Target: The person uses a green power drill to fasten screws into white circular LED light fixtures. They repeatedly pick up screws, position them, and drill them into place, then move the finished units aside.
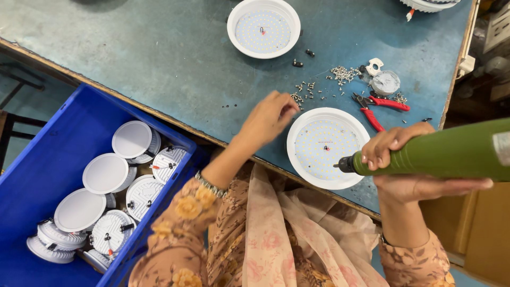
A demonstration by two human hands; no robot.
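Note:
My right hand grips a green electric screwdriver, its tip over the lower right of a round white lamp panel with rows of small diodes. That panel lies at the near edge of the blue-grey table. My left hand rests on the table just left of the panel, fingertips pinched at a scatter of small screws. Whether a screw is between the fingers is not visible.
A second round lamp panel lies farther back. Red-handled pliers, a small round part and a screw pile sit right of centre. A blue crate at the left holds several white lamps.

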